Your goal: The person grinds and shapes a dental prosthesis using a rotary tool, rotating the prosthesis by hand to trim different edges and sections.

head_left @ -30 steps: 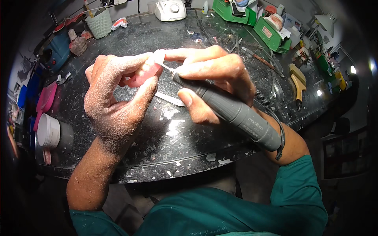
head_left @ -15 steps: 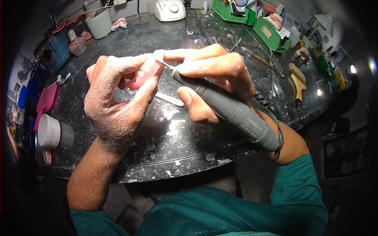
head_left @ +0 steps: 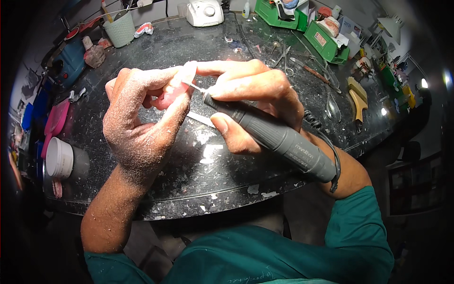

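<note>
My left hand (head_left: 137,120), coated in pale dust, pinches a pink denture (head_left: 166,98) between thumb and fingers above the table. Part of the denture is covered by the fingers. In my right hand (head_left: 265,90) is a dark grey rotary handpiece (head_left: 279,135), gripped like a pen, its coiled cord running back over the wrist. The handpiece's thin metal bur (head_left: 195,87) points left and reaches the denture's edge; whether it touches cannot be made out. My right fingertips also meet the denture's upper end. Below the hands, a white flat strip-like tool (head_left: 201,119) lies on the table.
The black, chipped table (head_left: 189,189) carries a white control box (head_left: 204,13) at the back and green bins (head_left: 326,41) at the back right. Scissors (head_left: 285,61), a wooden brush (head_left: 358,102) and knives lie right. A white tub (head_left: 59,157) stands left, a woven cup (head_left: 119,29) behind.
The denture has been tilted slightly in my left fingers. My right hand and the handpiece have shifted a little, the bur's tip now lower along the denture's edge.
</note>
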{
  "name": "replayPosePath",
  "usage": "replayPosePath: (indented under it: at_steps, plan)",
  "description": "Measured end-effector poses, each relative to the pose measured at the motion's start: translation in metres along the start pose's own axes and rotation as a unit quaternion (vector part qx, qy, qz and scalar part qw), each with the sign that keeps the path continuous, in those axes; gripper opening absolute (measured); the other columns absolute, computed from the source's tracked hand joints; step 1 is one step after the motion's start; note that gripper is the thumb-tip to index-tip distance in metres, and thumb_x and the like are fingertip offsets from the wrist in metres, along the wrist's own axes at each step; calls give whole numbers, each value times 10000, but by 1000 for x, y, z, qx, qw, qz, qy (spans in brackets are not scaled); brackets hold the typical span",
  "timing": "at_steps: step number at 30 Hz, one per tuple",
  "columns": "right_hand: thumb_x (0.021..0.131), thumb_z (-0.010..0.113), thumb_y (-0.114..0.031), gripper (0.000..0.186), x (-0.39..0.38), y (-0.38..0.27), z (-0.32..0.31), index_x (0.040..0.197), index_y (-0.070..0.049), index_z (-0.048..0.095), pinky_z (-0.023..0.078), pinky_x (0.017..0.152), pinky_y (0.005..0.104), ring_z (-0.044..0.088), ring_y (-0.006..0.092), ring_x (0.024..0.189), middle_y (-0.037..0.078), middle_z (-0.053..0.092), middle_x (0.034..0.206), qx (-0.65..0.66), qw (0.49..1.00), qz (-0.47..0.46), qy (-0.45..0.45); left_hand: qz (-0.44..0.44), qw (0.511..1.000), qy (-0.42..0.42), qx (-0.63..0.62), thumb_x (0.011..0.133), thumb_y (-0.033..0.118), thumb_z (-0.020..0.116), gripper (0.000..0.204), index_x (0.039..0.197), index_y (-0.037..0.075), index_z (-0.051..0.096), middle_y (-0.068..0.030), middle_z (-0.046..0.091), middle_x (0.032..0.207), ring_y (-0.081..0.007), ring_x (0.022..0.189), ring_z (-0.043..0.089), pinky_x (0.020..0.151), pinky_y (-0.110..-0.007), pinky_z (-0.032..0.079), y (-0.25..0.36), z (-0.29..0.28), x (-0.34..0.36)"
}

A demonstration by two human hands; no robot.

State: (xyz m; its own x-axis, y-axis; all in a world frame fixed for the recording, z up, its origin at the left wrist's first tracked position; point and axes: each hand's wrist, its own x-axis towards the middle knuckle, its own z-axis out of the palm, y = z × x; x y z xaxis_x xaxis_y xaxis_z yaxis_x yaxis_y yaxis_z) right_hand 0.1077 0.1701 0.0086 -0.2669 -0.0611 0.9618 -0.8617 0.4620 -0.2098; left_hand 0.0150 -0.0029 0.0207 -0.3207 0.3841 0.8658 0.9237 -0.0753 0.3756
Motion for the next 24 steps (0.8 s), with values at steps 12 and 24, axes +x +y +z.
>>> replayPosePath:
  at_steps: [12, 24]
  plan:
    - [687, 800, 76, 390, 4, -6, 5, 1040, -37, 679, 580, 855, 359, 723, 288, 996, 156, 717, 1022, -8, 1000, 10, 27, -64, 997, 10, -30, 773, 8, 787, 219, 982, 50, 739, 27, 613, 781, -81, 698, 485, 684, -245, 392, 2, 2, -3]
    - [670, 793, 80, 401, 1, -2, 8, 1033, -42, 676, 573, 855, 377, 713, 311, 1011, 124, 713, 995, -13, 1000, 0, 28, -85, 996, -1, -19, 795, 27, 798, 195, 979, 65, 745, 34, 631, 798, -76, 720, 485, 669, -238, 390, 6, 1, -4]
